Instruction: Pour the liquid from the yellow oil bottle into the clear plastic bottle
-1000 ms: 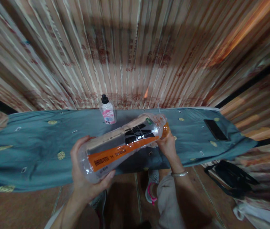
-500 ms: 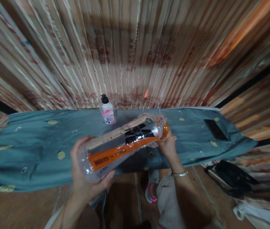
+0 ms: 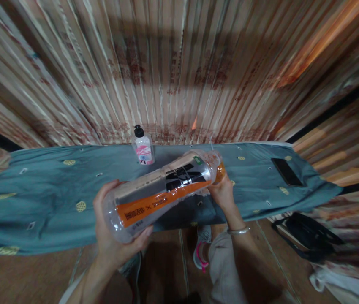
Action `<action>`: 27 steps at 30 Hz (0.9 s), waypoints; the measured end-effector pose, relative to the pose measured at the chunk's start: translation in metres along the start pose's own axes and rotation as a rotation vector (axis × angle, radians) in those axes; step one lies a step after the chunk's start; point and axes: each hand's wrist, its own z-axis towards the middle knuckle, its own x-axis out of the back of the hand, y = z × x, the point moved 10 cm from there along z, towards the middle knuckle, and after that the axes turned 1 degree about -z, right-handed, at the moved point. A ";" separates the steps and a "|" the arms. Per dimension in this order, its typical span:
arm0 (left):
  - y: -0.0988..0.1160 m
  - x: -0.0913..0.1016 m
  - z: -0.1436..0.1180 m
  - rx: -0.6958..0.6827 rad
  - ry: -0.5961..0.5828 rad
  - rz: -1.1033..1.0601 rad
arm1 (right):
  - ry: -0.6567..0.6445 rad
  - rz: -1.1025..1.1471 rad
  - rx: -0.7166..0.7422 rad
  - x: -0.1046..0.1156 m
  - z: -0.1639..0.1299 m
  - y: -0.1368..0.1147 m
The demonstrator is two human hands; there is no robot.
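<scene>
cradling the bottle (image 3: pixel 167 190) by its base, the left hand (image 3: pixel 111 242) holds it tilted above the counter (image 3: pixel 49 181) while the right hand (image 3: pixel 224 194) grips the orange cap (image 3: pixel 220 172) at its neck, fingers partly hidden; a slack hold could let the smooth plastic slip and knock over the dispenser (image 3: pixel 143 151).

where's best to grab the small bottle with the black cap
Probably around the body of the small bottle, below its black cap, coming from its left. It stands upright, so its sides offer a wrap, while the held large bottle slants across in front and to its right, obstructing that approach.
</scene>
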 end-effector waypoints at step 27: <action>-0.001 0.001 0.001 0.061 0.020 -0.008 | -0.023 -0.044 -0.014 -0.002 -0.001 0.000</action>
